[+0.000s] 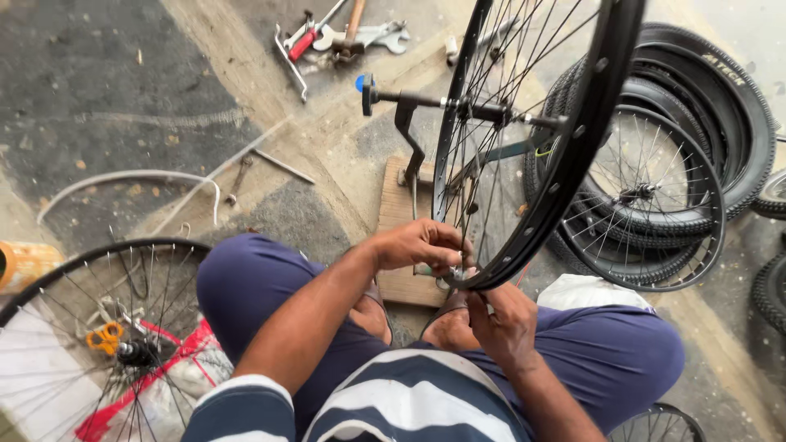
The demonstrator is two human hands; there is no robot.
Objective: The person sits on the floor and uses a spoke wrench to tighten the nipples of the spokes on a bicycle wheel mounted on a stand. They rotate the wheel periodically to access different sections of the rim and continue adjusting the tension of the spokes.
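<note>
A black wheel [524, 147] stands upright on a truing stand [407, 123], its axle running left to right across the view and its rim reaching down to the person's lap, so the lowest stretch of rim lies right between the two hands. The left hand [422, 245] comes in from the left, knuckles up, fingers curled together and pinched at the rim's bottom edge; whether it grips a small tool or the spoke ends themselves cannot be told. The right hand [503, 323] sits just below and to the right, palm turned toward the person, fingers closed on the underside of the rim. Both forearms angle inward over the bent knees, the left reaching further forward. The stand rests on a wooden board [401, 221] on the floor. A second wheel [98, 327] lies flat at lower left, tyres [720, 106] are stacked at right, and tools [344, 37] lie scattered beyond.
</note>
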